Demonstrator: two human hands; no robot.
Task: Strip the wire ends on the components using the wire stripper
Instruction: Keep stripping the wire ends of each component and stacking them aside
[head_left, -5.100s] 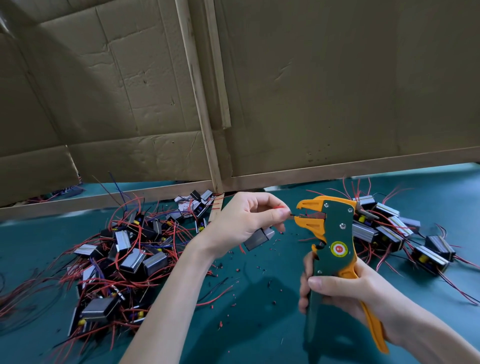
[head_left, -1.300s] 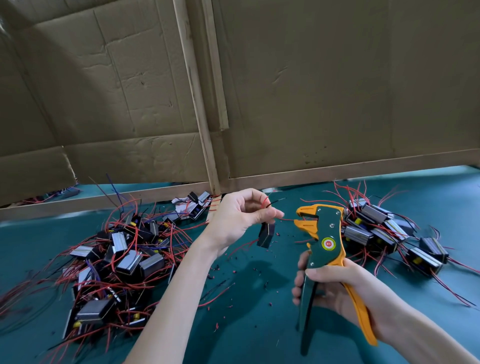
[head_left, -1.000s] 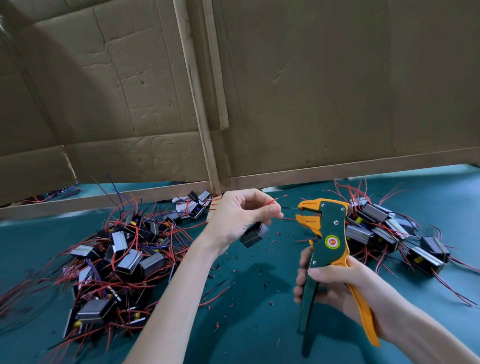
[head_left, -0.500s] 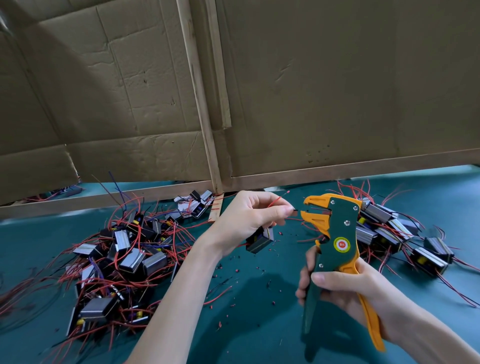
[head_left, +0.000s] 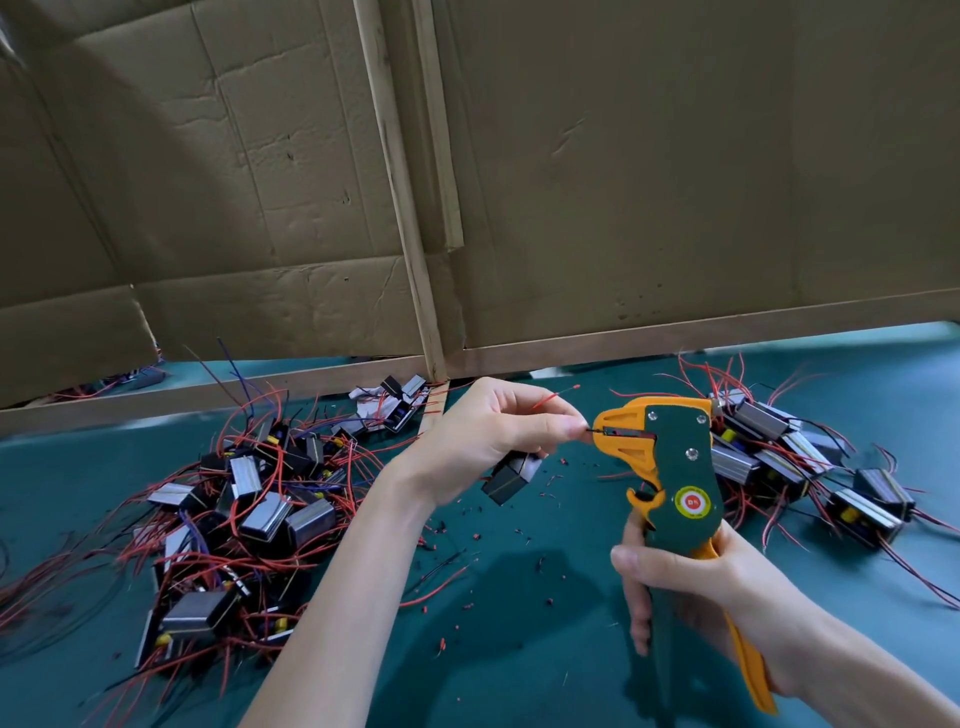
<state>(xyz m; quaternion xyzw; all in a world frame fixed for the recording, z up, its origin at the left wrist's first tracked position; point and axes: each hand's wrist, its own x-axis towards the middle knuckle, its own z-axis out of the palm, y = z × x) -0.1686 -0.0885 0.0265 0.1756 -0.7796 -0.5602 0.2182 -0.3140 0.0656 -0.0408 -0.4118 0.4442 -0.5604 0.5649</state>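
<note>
My left hand pinches a thin dark wire between thumb and forefinger, and the wire's tip lies in the jaws of the wire stripper. A small black and silver component hangs below that hand on its wires, and a red wire sticks up past the fingers. My right hand grips the green and orange handles of the stripper, which stands upright with its orange jaws pointing left.
A large heap of components with red wires lies on the green mat at the left. A smaller group of components lies at the right behind the stripper. Cardboard panels wall off the back. Insulation scraps dot the mat.
The stripper has moved left and up to meet the wire, and the wire tip now sits in its jaws. The component swung under my left hand.
</note>
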